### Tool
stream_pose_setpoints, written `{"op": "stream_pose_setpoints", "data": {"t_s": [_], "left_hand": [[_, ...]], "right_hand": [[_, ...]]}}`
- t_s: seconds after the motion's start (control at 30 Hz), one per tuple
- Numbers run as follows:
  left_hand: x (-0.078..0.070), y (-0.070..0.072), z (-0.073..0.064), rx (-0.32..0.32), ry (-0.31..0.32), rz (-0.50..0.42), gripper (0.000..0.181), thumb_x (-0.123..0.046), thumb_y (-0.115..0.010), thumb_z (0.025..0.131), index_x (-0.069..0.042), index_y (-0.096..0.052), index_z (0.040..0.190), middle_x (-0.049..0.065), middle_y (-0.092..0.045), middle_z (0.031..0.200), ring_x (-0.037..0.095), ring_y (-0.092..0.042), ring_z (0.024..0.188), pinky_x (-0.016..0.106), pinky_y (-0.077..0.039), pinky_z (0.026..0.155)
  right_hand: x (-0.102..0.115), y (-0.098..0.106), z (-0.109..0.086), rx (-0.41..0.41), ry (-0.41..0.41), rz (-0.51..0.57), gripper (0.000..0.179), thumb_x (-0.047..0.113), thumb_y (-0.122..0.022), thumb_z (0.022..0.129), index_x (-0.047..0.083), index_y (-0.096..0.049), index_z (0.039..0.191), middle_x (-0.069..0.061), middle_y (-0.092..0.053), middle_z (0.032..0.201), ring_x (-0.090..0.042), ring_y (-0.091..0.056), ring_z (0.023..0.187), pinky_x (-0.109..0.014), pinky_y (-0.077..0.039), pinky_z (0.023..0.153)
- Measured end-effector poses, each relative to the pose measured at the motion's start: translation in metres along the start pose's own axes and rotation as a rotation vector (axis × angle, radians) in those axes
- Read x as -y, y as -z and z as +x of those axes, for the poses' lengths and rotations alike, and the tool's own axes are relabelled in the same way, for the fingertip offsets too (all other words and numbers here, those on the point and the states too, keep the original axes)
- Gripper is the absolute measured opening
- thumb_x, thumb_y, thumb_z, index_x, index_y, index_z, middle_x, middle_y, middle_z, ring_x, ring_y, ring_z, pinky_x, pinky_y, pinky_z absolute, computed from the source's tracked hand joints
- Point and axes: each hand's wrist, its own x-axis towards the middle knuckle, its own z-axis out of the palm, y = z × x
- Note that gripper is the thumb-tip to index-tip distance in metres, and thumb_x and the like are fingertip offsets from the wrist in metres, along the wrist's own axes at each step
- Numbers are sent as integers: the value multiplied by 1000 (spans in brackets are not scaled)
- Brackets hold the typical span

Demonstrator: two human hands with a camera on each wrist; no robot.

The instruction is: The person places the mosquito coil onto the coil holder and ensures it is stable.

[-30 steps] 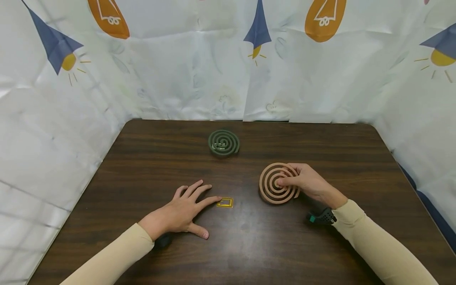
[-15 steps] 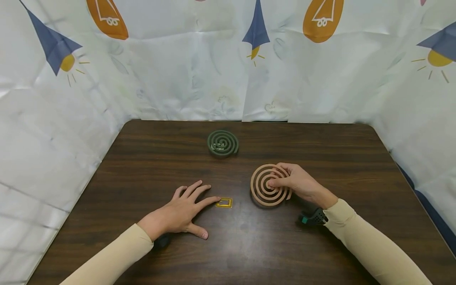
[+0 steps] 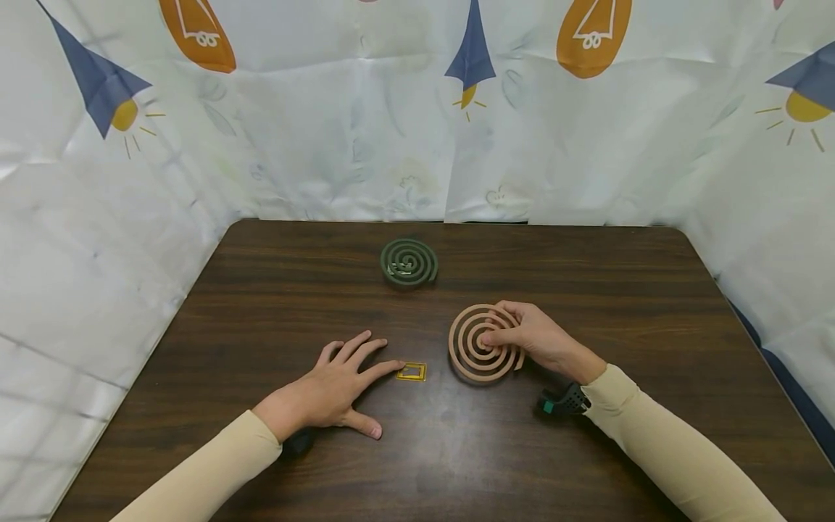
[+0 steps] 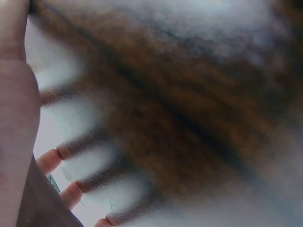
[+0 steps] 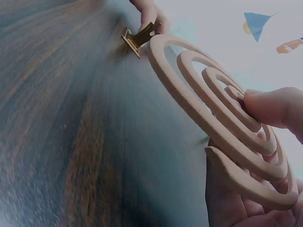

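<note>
Between thumb and fingers, my right hand (image 3: pixel 549 342) pinches a tan mosquito coil (image 5: pixel 188 105). The coil leans with its face toward the head camera, its lower edge close over the tabletop. My left hand (image 3: pixel 326 391) is spread low at the table, index fingertip on a small gold metal coil stand (image 3: pixel 412 372). In the right wrist view the stand's upright tongue (image 5: pixel 143 36) rises from its flat base, beside the left fingers and just past the coil's far edge. The left wrist view shows blurred tabletop and several left fingertips (image 4: pixel 50 161).
Farther back on the dark wood table (image 3: pixel 293 275) lies a dark green mosquito coil (image 3: pixel 409 262) with shiny pieces showing on it. White printed sheeting (image 3: pixel 352 145) hangs along the back and sides. Each wrist carries a dark strapped device (image 3: pixel 566 400).
My right hand has carried the tan coil leftward and slightly nearer, toward the gold stand. The left hand, the stand and the green coil have stayed in place.
</note>
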Motion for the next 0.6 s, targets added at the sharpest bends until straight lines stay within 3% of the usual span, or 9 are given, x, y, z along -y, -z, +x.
{"op": "stream_pose_setpoints", "data": {"t_s": [0.6], "left_hand": [[-1,1,0,15,9,-5,102,-85,-61,75,-43,-29,162,8,-20,173,41,-12,162,74,-23,117]], "right_hand": [[1,-14,8,24,-30,83,46,10,-82,89,1,-53,123,-5,-71,100,-14,-73,81,-30,-62,74]]}}
